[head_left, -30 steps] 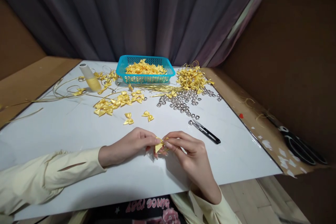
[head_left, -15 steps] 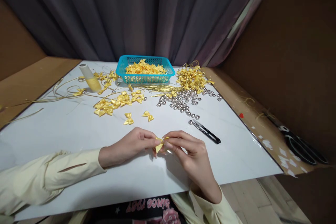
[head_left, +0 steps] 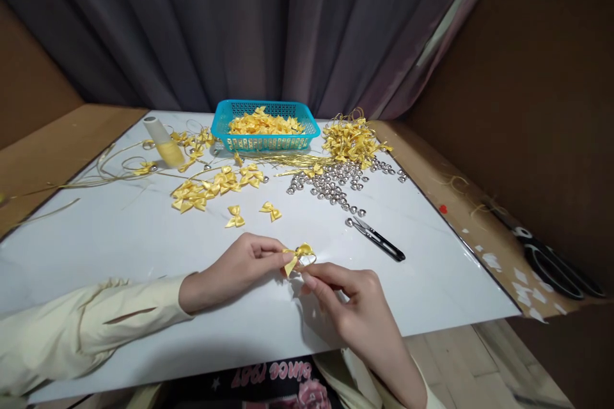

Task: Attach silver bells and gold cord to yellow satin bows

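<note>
Between thumb and fingertips, my left hand (head_left: 240, 271) pinches a yellow ribbon bow (head_left: 304, 249) by one side, just above the table. A thin gold cord (head_left: 314, 257) curves in a loop from the bow down to my right hand (head_left: 357, 300), whose thumb and forefinger are pressed together on it. The cord's end is hidden in those fingers. Beyond my hands, two loose yellow bows (head_left: 235, 216) lie on the white table. A pair of black thread snips (head_left: 381, 241) rests to the right, its tips near a single silver bead (head_left: 349, 222).
A blue basket (head_left: 266, 142) full of yellow bows stands at the back. Left of it is a glue bottle (head_left: 164, 144). Silver beads (head_left: 330, 185), gold cords (head_left: 288, 160) and a heap of corded bows (head_left: 352, 140) lie right of centre. Black scissors (head_left: 551, 265) lie at far right.
My right hand has moved down and right, off the bow, drawing the gold cord into a visible loop. More of the bow shows now. My left hand stays nearly in place.
</note>
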Motion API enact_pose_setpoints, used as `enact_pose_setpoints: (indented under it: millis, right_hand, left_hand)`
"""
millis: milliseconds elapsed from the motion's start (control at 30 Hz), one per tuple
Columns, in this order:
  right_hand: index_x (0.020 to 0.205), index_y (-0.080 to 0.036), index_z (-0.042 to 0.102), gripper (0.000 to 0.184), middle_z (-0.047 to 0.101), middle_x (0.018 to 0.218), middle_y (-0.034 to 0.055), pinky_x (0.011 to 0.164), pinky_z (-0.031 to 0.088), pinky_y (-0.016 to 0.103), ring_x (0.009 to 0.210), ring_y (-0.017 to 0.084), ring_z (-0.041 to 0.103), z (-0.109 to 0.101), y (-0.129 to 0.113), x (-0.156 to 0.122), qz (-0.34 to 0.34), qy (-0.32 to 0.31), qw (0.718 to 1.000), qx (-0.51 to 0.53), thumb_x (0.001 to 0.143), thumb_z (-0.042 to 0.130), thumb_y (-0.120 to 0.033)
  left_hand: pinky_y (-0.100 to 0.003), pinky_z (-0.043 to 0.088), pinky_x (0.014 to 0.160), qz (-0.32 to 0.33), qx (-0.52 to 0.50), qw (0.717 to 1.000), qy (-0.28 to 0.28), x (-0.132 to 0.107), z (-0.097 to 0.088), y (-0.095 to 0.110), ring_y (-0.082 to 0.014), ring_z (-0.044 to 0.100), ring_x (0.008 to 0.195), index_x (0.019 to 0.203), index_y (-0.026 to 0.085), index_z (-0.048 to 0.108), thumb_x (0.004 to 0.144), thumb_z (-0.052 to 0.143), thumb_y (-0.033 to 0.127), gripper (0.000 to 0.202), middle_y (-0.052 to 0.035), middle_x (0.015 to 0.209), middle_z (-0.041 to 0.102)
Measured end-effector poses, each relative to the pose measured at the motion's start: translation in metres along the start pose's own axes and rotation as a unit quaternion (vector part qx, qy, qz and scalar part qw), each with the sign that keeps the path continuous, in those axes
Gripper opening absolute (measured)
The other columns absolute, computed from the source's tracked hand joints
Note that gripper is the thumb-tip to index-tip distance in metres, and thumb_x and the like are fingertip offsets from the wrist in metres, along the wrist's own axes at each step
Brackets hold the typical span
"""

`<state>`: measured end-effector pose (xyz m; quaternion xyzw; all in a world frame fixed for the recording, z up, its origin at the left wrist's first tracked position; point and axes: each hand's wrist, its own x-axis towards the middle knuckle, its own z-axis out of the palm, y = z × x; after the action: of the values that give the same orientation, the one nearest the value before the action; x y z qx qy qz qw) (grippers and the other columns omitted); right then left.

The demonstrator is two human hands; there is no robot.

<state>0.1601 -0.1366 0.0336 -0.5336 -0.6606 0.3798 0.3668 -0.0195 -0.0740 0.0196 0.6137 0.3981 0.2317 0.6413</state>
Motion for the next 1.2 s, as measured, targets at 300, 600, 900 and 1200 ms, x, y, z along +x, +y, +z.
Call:
enact_pose_setpoints:
  millis: [300,600,900,1200]
  right_hand:
    - [0.06,-0.014,0.063,0.023,0.055,0.051,-0.0018,0.045,0.033,0.019,0.045,0.008,0.043,0.006,0.006,0.002,0.055,-0.02,0.998,-0.008,0.079,0.051,-0.014]
    - [0.071,-0.017,0.069,0.022,0.062,0.057,0.0008,0.05,0.04,0.024,0.051,0.012,0.052,-0.005,0.007,0.001,-0.046,0.026,0.997,-0.052,0.082,0.051,-0.012]
    - [0.088,-0.02,0.074,0.03,0.068,0.107,0.0086,0.067,0.055,0.029,0.089,0.019,0.065,-0.013,0.009,0.006,-0.187,0.021,0.98,-0.058,0.082,0.05,-0.003]
    - [0.086,-0.019,0.074,0.032,0.071,0.089,0.007,0.065,0.056,0.027,0.078,0.016,0.067,-0.012,0.011,0.008,-0.195,0.021,0.98,-0.028,0.081,0.048,-0.001]
  left_hand:
    - [-0.025,0.043,0.069,0.003,-0.013,1.0,0.006,0.0,-0.001,-0.002,-0.0153,0.057,0.071,0.07,0.012,0.069,0.081,0.06,0.036,0.027,-0.0053,0.073,0.068]
    - [-0.026,0.043,0.07,-0.01,-0.035,0.999,0.012,0.001,-0.001,-0.002,-0.0165,0.057,0.073,0.073,0.012,0.071,0.079,0.062,0.034,0.025,-0.0062,0.074,0.069]
    - [-0.024,0.039,0.061,-0.022,-0.019,0.999,-0.042,-0.001,0.0,-0.001,-0.0132,0.052,0.063,0.067,0.012,0.067,0.078,0.061,0.033,0.025,-0.0028,0.064,0.063]
    - [-0.022,0.029,0.052,-0.021,0.009,0.998,-0.05,-0.001,0.0,0.001,-0.0101,0.042,0.055,0.069,0.011,0.066,0.078,0.059,0.034,0.026,0.0005,0.057,0.054]
